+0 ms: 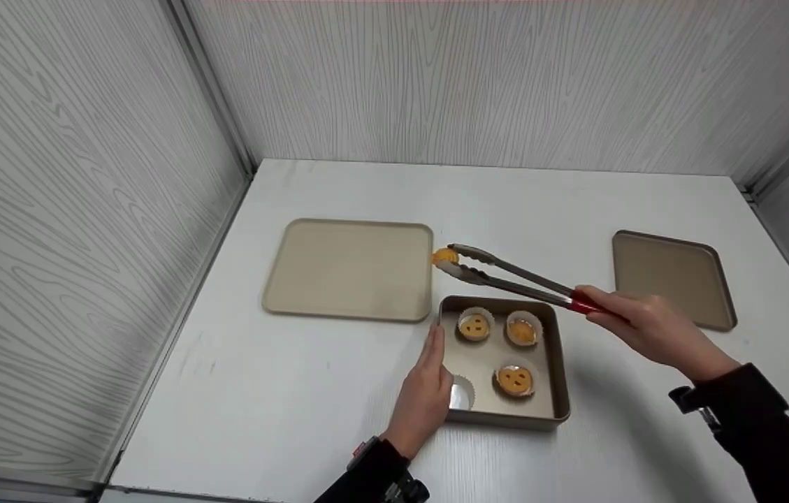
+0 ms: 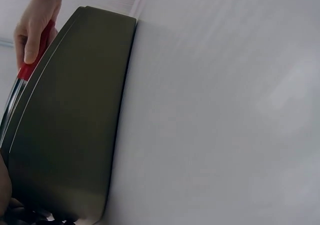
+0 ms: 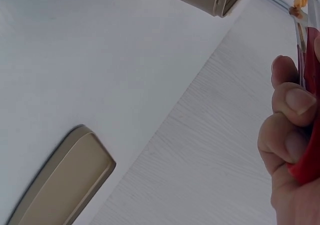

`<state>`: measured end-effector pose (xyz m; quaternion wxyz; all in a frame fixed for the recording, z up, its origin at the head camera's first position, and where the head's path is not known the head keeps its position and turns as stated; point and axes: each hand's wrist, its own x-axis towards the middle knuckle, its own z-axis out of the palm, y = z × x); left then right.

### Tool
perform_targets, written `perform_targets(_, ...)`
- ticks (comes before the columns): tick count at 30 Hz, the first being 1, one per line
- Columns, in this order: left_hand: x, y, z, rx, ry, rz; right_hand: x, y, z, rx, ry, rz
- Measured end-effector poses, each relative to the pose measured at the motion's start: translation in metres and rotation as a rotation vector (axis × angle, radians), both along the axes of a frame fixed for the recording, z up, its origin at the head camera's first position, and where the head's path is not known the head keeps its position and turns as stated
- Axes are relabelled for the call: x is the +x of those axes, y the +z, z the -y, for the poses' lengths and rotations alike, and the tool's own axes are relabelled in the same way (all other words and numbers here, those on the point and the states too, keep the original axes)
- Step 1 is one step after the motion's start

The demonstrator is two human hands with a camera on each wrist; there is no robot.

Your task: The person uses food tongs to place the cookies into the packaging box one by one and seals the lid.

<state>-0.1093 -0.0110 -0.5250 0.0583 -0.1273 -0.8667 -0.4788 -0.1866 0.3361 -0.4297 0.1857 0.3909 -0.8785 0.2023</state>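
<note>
My right hand [image 1: 653, 328] grips metal tongs [image 1: 506, 276] by their red handle [image 3: 312, 150]. Between the tong tips is a small orange-yellow pastry [image 1: 445, 256], above the table at the right edge of a flat tray. My left hand [image 1: 422, 398] rests along the left wall of a deep square baking pan [image 1: 560, 370], its fingers straight. Inside the pan, three white paper cups hold small round pastries [image 1: 474, 326], two of them with holes in their tops. A fourth paper cup [image 1: 462, 393], at the front left corner, is partly hidden by my left hand.
The flat beige baking tray [image 1: 349, 269] lies behind and left of the pan. A smaller brown tray [image 1: 670, 279] lies at the right, beyond my right hand. White wood-grain panels [image 1: 471, 84] enclose the white table [image 1: 261, 398] at the back and sides.
</note>
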Motion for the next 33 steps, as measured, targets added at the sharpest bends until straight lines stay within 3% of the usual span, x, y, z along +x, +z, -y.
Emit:
perform_targets(8,-0.001,0.0,0.001,0.028,0.0,0.008,0.024,-0.001,-0.024,-0.016,-0.053,0.046)
perform_targets(15,-0.001,-0.001,0.001,0.034,-0.017,-0.001,0.043,-0.002,-0.039,-0.007,0.004,0.052)
perform_targets(33,-0.001,-0.006,0.004,0.086,-0.041,-0.009,0.08,0.008,-0.039,0.099,-0.009,0.284)
